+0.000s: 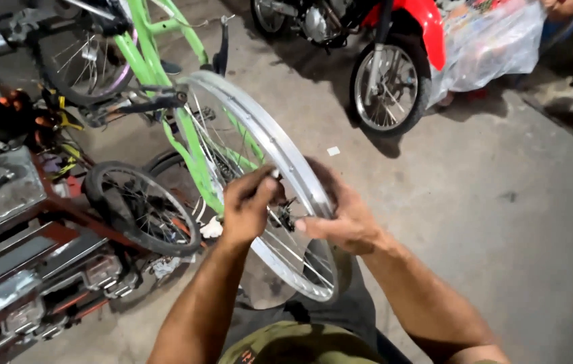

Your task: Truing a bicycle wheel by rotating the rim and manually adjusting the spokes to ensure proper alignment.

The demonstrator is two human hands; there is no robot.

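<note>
Grey concrete floor [502, 222] fills the workshop scene, with a red motorcycle [394, 40] parked at the top, its front wheel [387, 87] resting on the ground beside a clear plastic bag [495, 40] of goods. At the left stands a bright green bicycle frame [165, 74], and below it a small black-tyred wheel [141, 205] leans near a red metal rack [23, 263] holding tools.

Close to the person, a bare silver bicycle rim [279, 155] with spokes stands tilted on edge, its lower part in front of the person's lap. Left hand [246, 209] reaches in among the spokes near the hub [283, 216], fingers pinched together on a small part that is too small to make out. Right hand [340, 212] wraps over the rim's edge just beside the hub, its grip closed around the metal band, thumb pointing toward the other hand. Both hands sit close together, nearly touching.
</note>
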